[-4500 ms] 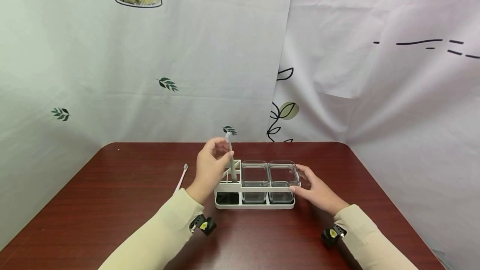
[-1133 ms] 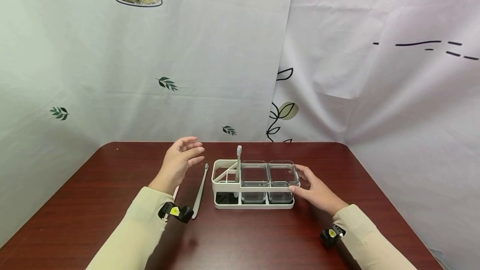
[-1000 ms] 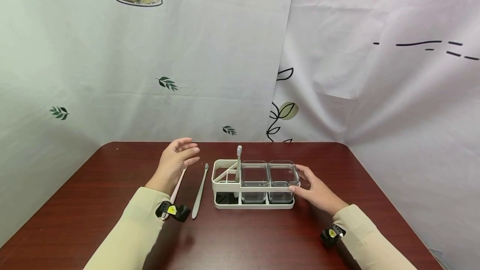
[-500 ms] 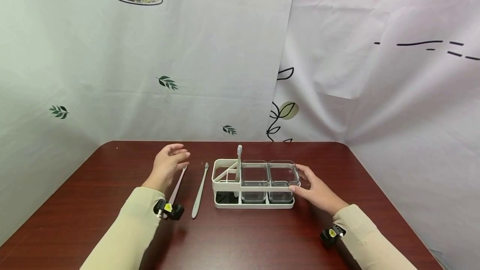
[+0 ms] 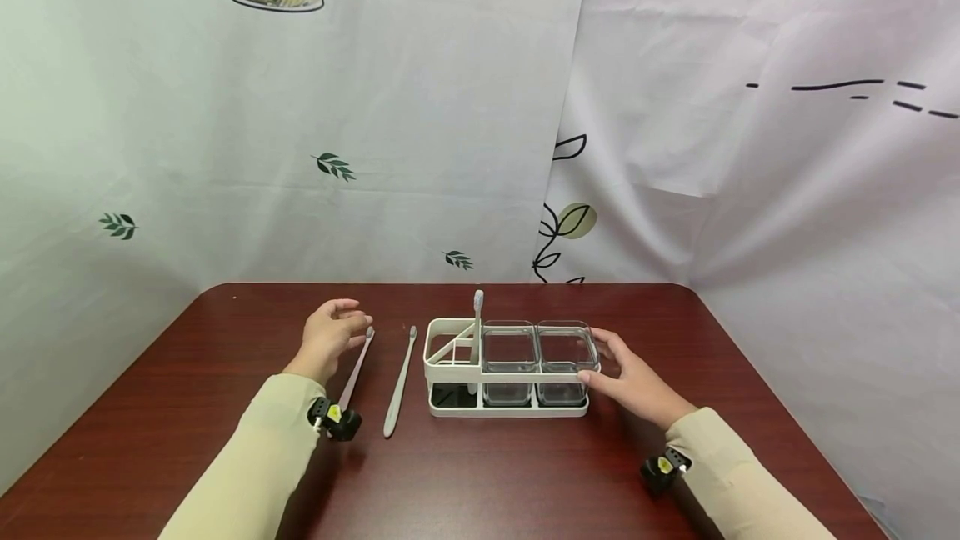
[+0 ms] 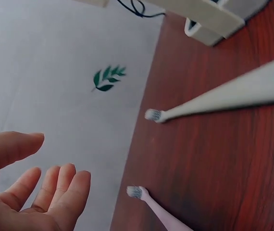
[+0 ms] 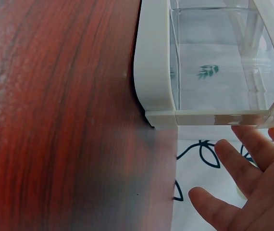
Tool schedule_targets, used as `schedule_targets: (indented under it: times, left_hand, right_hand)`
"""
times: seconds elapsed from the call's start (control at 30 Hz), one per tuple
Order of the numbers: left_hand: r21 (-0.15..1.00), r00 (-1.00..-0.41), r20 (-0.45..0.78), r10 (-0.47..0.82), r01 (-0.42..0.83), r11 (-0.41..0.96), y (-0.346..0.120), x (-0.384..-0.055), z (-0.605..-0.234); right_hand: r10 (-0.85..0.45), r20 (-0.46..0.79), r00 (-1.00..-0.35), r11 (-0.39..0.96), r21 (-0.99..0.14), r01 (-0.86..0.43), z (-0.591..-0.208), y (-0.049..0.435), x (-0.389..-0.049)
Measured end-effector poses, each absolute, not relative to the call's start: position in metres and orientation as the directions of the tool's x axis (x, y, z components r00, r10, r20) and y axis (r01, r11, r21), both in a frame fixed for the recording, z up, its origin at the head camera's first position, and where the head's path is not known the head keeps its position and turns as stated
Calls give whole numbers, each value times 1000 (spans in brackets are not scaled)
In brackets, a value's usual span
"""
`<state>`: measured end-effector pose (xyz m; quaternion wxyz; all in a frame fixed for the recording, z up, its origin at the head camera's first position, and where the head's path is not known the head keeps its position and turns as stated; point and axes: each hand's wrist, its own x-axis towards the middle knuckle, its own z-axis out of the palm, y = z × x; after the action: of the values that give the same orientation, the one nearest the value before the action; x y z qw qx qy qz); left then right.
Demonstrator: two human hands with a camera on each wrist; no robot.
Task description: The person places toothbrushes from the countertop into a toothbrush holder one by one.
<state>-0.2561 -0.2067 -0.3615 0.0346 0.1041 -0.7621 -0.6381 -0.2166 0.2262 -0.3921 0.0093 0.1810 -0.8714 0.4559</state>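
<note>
Over the upper part of the pink toothbrush hovers my left hand, its fingers loosely bent with nothing between them. In the left wrist view, the pink toothbrush's head shows below and right of the hand, apart from the fingertips. To its right a pale grey-white toothbrush lies flat. A white toothbrush holder carries two clear cups and one upright toothbrush in its left section. My right hand grips the holder's right end, thumb at the front rim and fingers round the back corner.
All stands on a dark red wooden table. Behind its far edge hangs a pale cloth printed with leaves and plants. Each wrist bears a small black camera.
A grey toothbrush, earlier in my left hand, now stands in the holder. The left hand has let go and moved left and down to the pink toothbrush. The right hand stays put.
</note>
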Motion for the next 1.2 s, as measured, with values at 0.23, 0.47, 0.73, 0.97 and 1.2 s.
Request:
schedule_targets:
  times: [0.23,0.47,0.73,0.97,1.2]
  left_hand:
    - [965,-976,-96,-194,-139,224,-210,-258,-369]
    - [945,-969,-146,-201,-197,261,-216,-261,-377]
    - [933,-961,-180,-212,-235,273,-222,-264,-384]
    - [923,-970,-168,-178,-218,317,-224,-267,-390]
    - [917,-966,-187,-180,-237,322,-225,-267,-391]
  right_hand:
    - [-304,177,-936,529,-786,-320,-391,226,-216]
    - [-308,171,-936,517,-795,-316,-391,227,-217]
    - [-310,167,-936,504,-806,-311,-392,227,-217]
    - [-305,167,-938,513,-801,-309,-392,227,-217]
    - [-307,166,-937,515,-799,-310,-391,227,-217]
